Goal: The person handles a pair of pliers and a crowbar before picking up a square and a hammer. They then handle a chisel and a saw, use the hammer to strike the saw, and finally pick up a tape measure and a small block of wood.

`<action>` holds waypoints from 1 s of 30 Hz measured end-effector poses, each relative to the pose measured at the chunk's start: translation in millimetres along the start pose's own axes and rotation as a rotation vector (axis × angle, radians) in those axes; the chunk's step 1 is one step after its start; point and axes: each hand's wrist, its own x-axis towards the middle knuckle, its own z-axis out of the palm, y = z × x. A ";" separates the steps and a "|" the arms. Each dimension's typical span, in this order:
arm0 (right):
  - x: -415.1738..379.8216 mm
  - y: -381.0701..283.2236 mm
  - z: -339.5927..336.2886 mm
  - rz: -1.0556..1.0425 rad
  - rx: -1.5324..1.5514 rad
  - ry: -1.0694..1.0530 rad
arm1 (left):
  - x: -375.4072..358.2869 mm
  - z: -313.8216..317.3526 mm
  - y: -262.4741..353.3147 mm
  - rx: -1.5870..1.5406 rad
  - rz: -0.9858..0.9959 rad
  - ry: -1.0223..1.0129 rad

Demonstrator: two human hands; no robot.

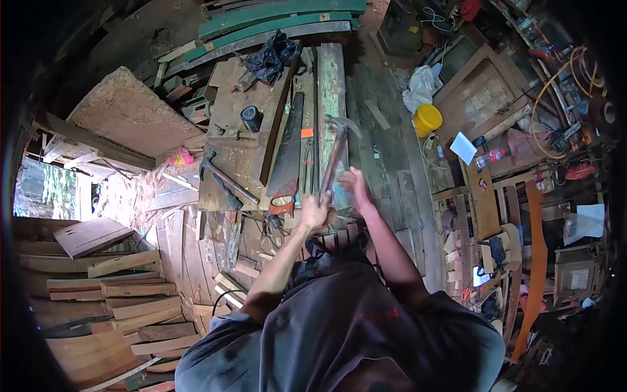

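My left hand (315, 212) is closed round the lower handle of a claw hammer (336, 151), whose metal head lies over a worn plank (332, 85). Just right of the handle, my right hand (356, 188) is raised with its fingers bent and partly blurred; whether it holds anything is not clear. A handsaw with an orange handle (281, 205) lies left of my left hand. Farther left on the bench (222, 157) rests a second hammer (230, 181), beside a dark cup (251, 118).
A black plastic bag (271, 57) lies at the bench's far end. Right of the bench are a yellow bucket (428, 119) and a wooden frame (480, 91). Stacked boards (140, 313) fill the lower left. A long orange-brown board (537, 261) stands at the right.
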 end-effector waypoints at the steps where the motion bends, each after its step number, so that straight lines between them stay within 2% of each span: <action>1: -26.8 -16.9 6.1 0.171 0.322 -0.106 | -11.7 -7.0 22.2 -0.023 -0.072 -0.128; 3: -48.3 -26.9 9.4 0.211 0.490 -0.109 | -19.6 8.0 18.7 0.004 -0.021 -0.232; 5: -60.9 -21.6 3.2 0.220 0.607 -0.041 | -27.6 26.9 13.1 -0.024 0.165 -0.197; 7: -69.3 -11.7 -18.7 0.227 0.737 -0.071 | -33.6 14.7 36.2 0.006 0.280 -0.349; 9: -89.3 -11.2 -35.5 0.216 0.830 -0.030 | -35.8 28.4 44.5 -0.015 0.369 -0.396; 11: -107.6 -16.3 -48.5 0.143 0.767 0.250 | -32.5 19.6 66.9 0.094 0.315 -0.668; 12: -112.8 -8.6 -72.3 0.065 0.811 0.189 | -25.0 14.9 74.5 0.149 0.287 -0.804; 13: -118.8 3.4 -101.4 -0.016 0.856 0.131 | -9.3 9.3 68.5 0.094 0.345 -0.821; 15: -132.0 32.9 -157.1 0.036 1.011 0.145 | 50.8 -0.1 33.3 -0.031 0.482 -0.840; 16: -141.0 37.9 -170.7 0.036 1.107 0.169 | 111.9 38.0 -43.0 0.262 0.700 -0.635; 17: -156.8 46.6 -182.7 0.046 1.203 0.201 | 130.2 1.3 -5.0 0.416 0.245 -0.687; 18: -174.9 56.4 -194.6 0.049 1.283 0.214 | 153.9 -6.4 -7.3 0.524 0.138 -0.336; 19: -189.4 66.3 -205.0 0.049 1.367 0.221 | 175.7 -17.2 -8.3 0.542 0.007 -0.254; 21: -221.3 90.6 -224.1 0.049 1.543 0.237 | 225.2 -11.5 -43.0 0.772 0.191 -0.013; 24: -269.2 129.7 -246.1 -0.033 1.546 0.289 | 273.9 -14.4 -57.4 0.960 0.194 -0.133; 27: -314.9 150.3 -250.8 0.010 1.391 0.425 | 290.0 -22.0 -54.3 1.145 0.186 -0.274; 30: -344.4 167.0 -248.9 -0.040 1.178 0.578 | 308.6 -22.7 -64.0 1.089 0.186 -0.312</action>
